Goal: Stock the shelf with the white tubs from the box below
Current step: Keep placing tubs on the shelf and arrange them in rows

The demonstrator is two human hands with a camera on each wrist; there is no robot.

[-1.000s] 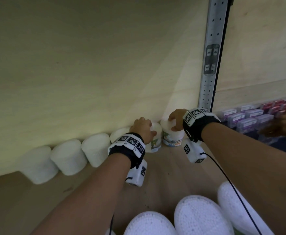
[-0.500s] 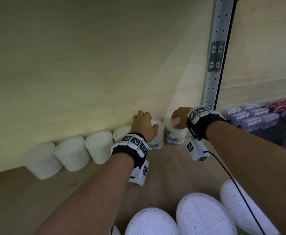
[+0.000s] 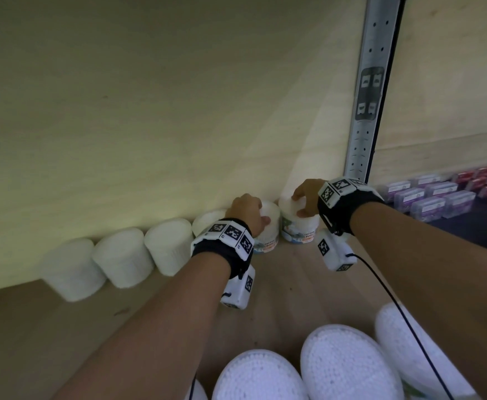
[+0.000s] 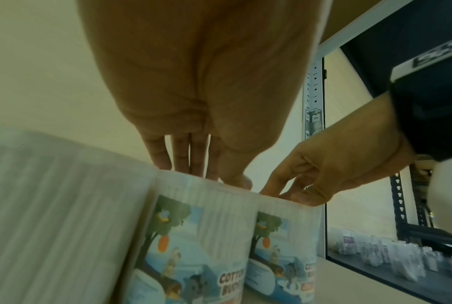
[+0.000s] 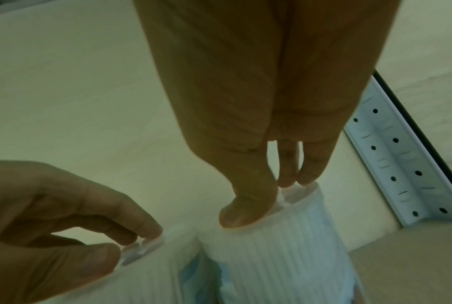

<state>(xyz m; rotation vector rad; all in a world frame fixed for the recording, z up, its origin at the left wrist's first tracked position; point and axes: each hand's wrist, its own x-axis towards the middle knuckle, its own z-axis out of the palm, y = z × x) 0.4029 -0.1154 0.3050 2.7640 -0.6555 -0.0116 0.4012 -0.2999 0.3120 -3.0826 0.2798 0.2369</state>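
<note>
Left hand point(image 3: 248, 210) grips the lid rim of 1 white tub point(image 3: 267, 226) from above; right hand point(image 3: 306, 197) grips its neighbour, the end tub point(image 3: 298, 223), likewise; top hold likely chosen to seat both upright at the shelf point(image 3: 63, 321) back wall, labels forward. 4 more tubs point(image 3: 121, 256) continue the row leftwards, touching. Metal upright point(image 3: 366, 111) just right limits the row; 3 dotted white tops point(image 3: 340, 368) sit nearest the camera; purple packs point(image 3: 433, 197) beyond.

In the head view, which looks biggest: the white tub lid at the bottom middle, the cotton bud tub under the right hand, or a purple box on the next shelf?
1. White tub lid, though it is nearest the camera, which inflates it.
2. Cotton bud tub under the right hand.
3. Purple box, smallest and farthest.
</note>
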